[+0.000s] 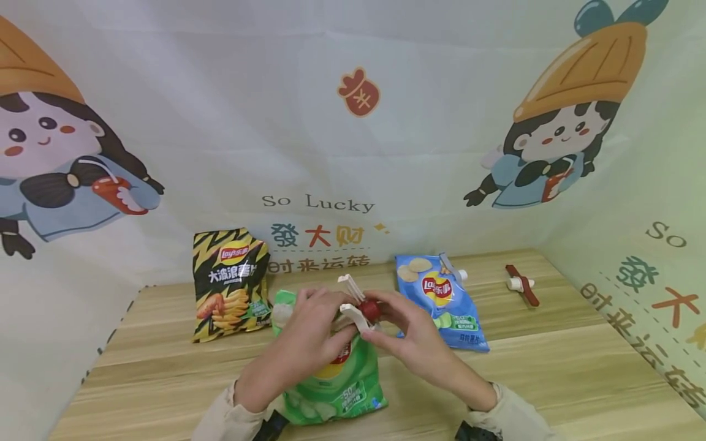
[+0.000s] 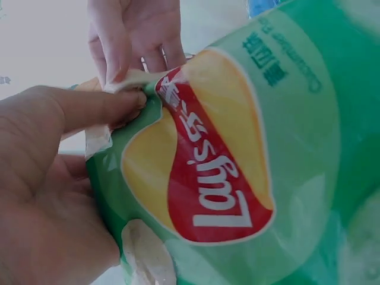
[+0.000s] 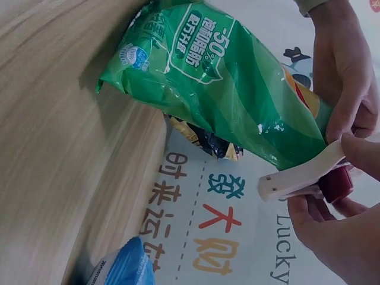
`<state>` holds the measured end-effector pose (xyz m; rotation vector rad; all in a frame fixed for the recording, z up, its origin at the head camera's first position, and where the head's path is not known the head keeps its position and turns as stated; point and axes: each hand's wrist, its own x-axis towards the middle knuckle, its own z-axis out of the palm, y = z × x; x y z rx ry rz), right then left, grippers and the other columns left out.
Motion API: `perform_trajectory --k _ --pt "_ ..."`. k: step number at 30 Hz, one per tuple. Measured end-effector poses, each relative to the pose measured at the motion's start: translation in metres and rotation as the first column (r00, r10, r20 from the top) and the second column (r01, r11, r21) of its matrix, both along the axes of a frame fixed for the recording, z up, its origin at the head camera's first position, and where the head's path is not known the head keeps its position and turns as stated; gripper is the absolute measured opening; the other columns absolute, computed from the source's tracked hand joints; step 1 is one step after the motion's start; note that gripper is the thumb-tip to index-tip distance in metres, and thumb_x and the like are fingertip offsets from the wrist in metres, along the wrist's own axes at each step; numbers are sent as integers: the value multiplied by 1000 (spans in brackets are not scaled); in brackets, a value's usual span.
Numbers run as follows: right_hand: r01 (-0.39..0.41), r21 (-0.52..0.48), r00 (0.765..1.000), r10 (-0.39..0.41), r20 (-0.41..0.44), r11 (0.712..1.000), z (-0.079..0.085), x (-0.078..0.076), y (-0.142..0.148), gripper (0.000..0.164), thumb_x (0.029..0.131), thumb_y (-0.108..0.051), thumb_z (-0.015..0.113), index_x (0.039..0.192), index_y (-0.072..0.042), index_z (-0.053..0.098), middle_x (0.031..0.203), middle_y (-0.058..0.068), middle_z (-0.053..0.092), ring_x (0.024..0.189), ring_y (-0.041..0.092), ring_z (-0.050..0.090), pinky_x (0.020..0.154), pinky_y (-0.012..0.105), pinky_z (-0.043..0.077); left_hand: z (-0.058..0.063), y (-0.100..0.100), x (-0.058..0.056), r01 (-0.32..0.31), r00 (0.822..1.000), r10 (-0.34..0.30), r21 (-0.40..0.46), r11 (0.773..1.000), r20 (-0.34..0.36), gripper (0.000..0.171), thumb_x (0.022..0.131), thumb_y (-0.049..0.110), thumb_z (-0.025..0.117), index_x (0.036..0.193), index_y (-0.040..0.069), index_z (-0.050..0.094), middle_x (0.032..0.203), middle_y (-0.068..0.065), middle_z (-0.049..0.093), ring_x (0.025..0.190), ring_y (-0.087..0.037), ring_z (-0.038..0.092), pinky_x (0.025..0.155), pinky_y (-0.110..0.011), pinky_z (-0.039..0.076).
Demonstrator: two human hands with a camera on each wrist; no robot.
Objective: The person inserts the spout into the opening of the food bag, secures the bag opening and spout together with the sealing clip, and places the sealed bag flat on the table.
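A green Lay's chip bag stands in front of the person, its printed front towards the head camera. My left hand pinches the top of the bag, the thumb pressed on the folded edge in the left wrist view. At the bag's top right corner my right hand grips a white bag clip with a dark red cap. Its two white arms stand apart in the head view, with the bag's top edge close beside them. The fingers partly hide the fold.
A black and yellow chip bag leans at the back left. To the right lies a blue Lay's bag, a grey clip with a white cap at its top. A red clip with a white cap rests farther right. A printed cloth hangs behind the table.
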<state>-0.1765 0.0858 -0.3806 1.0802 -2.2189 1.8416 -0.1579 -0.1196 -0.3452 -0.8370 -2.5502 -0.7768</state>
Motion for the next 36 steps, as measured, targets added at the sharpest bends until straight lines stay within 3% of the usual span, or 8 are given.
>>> perform_trajectory --k 5,10,12,15,19,22,28,36 --pt "-40 37 999 39 7 999 2 -2 4 49 90 -10 73 136 -9 57 127 5 62 113 20 63 100 34 49 2 0 0 -26 990 8 126 992 142 66 82 18 83 133 11 42 110 1 73 97 -15 63 104 -47 32" --pt "-93 116 995 91 28 989 4 -4 9 46 92 -14 72 137 -11 58 126 4 64 108 19 65 97 35 51 3 -2 -2 16 985 -32 95 995 169 93 77 19 86 152 18 30 109 7 74 103 -15 62 102 -47 34" --pt "-104 144 994 100 39 984 4 -5 11 46 93 -16 71 137 -12 58 126 3 64 107 18 65 96 36 51 4 -2 -2 41 982 -55 83 996 179 91 78 20 86 151 19 32 107 10 74 101 -12 63 102 -47 34" --pt "-104 163 994 100 32 981 5 -5 12 45 94 -19 70 136 -12 58 125 3 65 106 18 65 95 37 52 4 -2 -1 22 980 -37 77 997 194 78 79 22 85 144 18 42 108 10 73 103 -17 60 98 -47 38" --pt "-63 163 998 67 -21 985 5 -5 12 45 94 -21 71 135 -10 59 121 2 66 103 17 66 94 36 53 4 -2 0 -10 994 6 36 999 109 57 79 27 86 126 17 54 106 9 69 100 -19 58 97 -48 39" --pt "-41 155 998 49 -49 987 4 -3 10 45 93 -21 71 135 -9 59 119 3 67 102 16 66 93 35 53 7 -5 0 11 999 -12 6 1000 51 48 83 30 82 123 19 56 107 10 67 102 -14 60 101 -48 33" --pt "-37 123 998 44 -52 992 4 0 7 43 93 -19 71 133 -11 59 118 1 67 104 17 66 95 34 52 11 -15 2 99 985 -106 52 994 136 29 98 35 63 123 22 55 106 17 64 102 -6 58 93 -43 32" --pt "9 82 997 -3 -72 997 4 2 10 25 100 -14 61 125 -13 65 118 0 67 108 16 64 89 33 55 11 -18 1 120 976 -133 88 989 170 18 100 39 60 112 26 56 95 22 61 93 -5 56 96 -44 32"
